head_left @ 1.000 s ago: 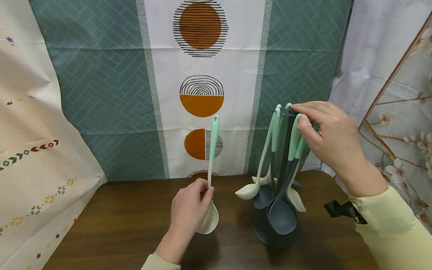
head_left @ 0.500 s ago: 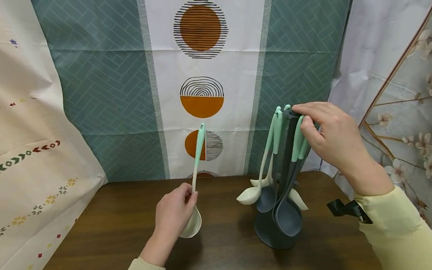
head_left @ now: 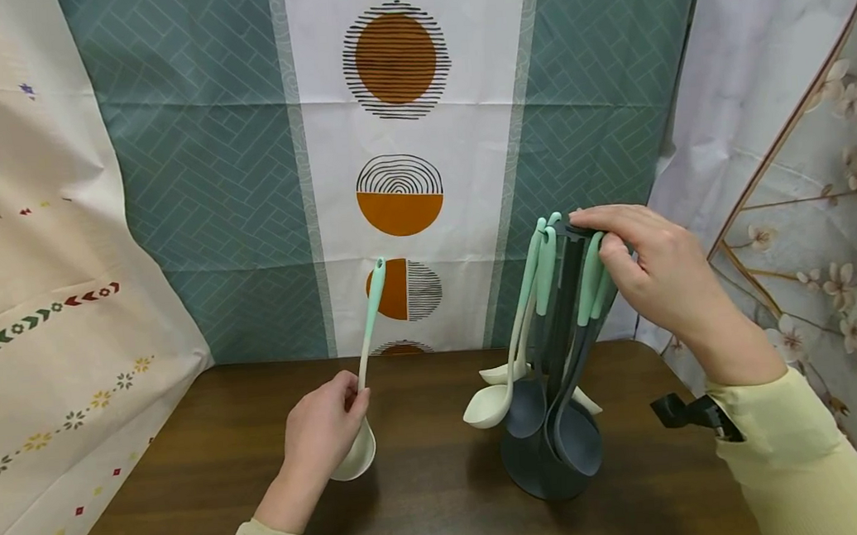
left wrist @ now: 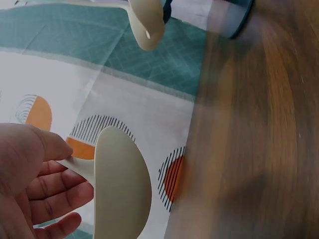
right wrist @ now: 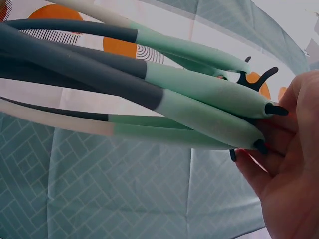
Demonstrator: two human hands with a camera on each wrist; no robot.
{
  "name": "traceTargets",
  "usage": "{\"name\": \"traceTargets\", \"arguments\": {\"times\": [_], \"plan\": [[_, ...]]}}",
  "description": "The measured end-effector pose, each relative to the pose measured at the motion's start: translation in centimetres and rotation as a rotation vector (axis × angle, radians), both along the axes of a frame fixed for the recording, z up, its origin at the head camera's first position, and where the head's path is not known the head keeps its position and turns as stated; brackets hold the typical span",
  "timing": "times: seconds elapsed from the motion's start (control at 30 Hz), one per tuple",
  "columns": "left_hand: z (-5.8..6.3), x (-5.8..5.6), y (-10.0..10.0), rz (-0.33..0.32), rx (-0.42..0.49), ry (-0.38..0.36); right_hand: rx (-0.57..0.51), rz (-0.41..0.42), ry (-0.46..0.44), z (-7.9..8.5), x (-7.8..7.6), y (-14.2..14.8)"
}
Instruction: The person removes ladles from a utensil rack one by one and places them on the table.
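Note:
In the head view my left hand [head_left: 323, 420] pinches the cream stem of a ladle [head_left: 357, 452] with a mint handle [head_left: 375, 292]. The ladle stands nearly upright, bowl down, left of the utensil stand [head_left: 543, 467]. The left wrist view shows the ladle bowl [left wrist: 122, 184] side-on, its stem between thumb and fingers. My right hand [head_left: 660, 272] grips the dark top of the stand from above. Mint-handled utensils hang there, among them a cream ladle [head_left: 488, 406] and a dark grey spoon [head_left: 578, 439]. In the right wrist view, fingers reach behind the black hooks [right wrist: 259, 79].
A dark brown wooden table [head_left: 219, 481] lies under everything. Behind it hangs a green and white cloth [head_left: 207, 192] with orange circles. Patterned cloth [head_left: 39, 245] borders the left side, and a flowered curtain [head_left: 829, 231] the right.
My left hand has carried the ladle left and slightly toward me. On the stand, the hanging utensils have shifted round a little, while my right hand stays at the top.

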State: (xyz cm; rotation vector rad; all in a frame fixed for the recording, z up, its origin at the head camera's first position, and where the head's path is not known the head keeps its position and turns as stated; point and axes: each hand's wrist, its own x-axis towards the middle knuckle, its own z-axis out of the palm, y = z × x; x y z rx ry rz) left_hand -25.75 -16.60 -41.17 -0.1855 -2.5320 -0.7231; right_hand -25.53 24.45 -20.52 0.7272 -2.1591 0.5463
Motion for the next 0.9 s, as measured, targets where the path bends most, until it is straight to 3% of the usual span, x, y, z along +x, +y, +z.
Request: {"name": "traceTargets", "arguments": {"times": [0.2,0.47,0.77,0.9], "plan": [[-0.3,0.1,-1.5,0.025,-0.035,-0.048,0.024,-0.026,-0.012,0.2,0.4,-0.7],[-0.4,-0.3,-3.6,0.063,-0.081,-0.092,-0.045,-0.102,-0.055,0.1,1.0,-1.4],[-0.8,-0.4,-5.1,0.100,-0.106,-0.152,-0.057,-0.218,0.033,-0.1,0.9,-2.6],[-0.9,-0.4,-5.5,0.106,-0.098,-0.179,-0.066,-0.227,0.089,-0.1,0.8,-2.9]]}}
